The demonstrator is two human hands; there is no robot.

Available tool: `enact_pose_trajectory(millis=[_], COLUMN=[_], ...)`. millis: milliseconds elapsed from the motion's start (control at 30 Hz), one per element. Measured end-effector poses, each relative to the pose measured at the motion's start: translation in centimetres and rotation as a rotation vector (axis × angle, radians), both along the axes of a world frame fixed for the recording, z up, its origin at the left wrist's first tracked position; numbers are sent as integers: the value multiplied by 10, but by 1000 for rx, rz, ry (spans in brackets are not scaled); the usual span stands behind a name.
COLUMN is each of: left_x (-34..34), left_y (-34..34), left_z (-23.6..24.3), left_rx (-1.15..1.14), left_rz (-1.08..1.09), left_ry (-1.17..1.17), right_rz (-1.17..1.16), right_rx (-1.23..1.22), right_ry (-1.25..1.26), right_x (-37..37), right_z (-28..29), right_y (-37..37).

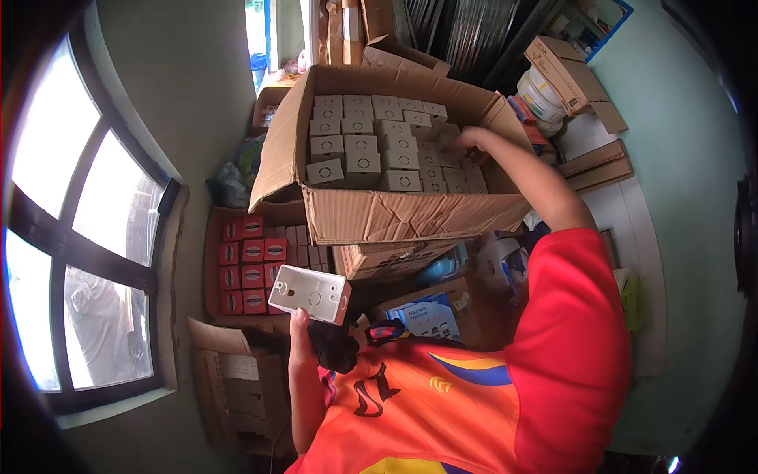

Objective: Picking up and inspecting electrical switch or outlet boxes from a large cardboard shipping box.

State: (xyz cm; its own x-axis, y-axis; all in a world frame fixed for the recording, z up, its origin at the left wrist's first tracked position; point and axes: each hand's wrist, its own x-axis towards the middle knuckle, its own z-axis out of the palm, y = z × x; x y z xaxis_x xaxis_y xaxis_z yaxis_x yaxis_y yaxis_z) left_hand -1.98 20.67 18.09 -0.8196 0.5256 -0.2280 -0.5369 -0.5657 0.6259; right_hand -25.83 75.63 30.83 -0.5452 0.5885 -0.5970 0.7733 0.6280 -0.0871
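My left hand [300, 332] grips a white rectangular plastic wall box [309, 294], open side up, showing round knockouts and holes inside. My right arm reaches into a large open cardboard carton [410, 213] full of similar white boxes [362, 156] packed in rows, their sides with ring-shaped knockouts facing up. My right hand [472, 138] is at the carton's right part, fingers bent down among the white boxes; what they grip, if anything, is hidden.
Red small packages [253, 250] fill a lower carton at the left, near a window [106, 197]. Another carton [229, 379] stands below. A cardboard box [395, 257] supports the large carton. White buckets [541, 99] and cardboard [584, 162] sit at the back right.
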Motion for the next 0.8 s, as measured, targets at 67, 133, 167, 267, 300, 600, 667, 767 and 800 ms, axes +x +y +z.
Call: enact_pose_trajectory(millis=[67, 133, 167, 267, 300, 600, 667, 767, 800], left_x=[0, 0, 1, 0, 0, 1, 2, 4, 4], left_y=[3, 5, 5, 6, 7, 11, 11, 10, 10], left_z=[1, 2, 2, 3, 2, 4, 3, 0, -1], left_rx=[-6, -11, -16, -21, -25, -3, -6, 9, 16], left_rz=[3, 11, 16, 23, 25, 21, -15, -53, -39], left_ry=[6, 13, 17, 23, 22, 4, -16, -14, -2], right_rz=[5, 2, 0, 16, 17, 4, 50, 189, 183], right_rx=[29, 20, -3, -69, -54, 245, 276, 484, 514], right_ry=[-57, -34, -36, 105, 125, 508, 433, 438, 484], right_x=[-1, -1, 0, 4, 6, 9, 3, -7, -10], right_z=[-2, 2, 7, 32, 40, 57, 46, 26, 21], right_y=[0, 2, 5, 18, 22, 27, 35, 48, 52])
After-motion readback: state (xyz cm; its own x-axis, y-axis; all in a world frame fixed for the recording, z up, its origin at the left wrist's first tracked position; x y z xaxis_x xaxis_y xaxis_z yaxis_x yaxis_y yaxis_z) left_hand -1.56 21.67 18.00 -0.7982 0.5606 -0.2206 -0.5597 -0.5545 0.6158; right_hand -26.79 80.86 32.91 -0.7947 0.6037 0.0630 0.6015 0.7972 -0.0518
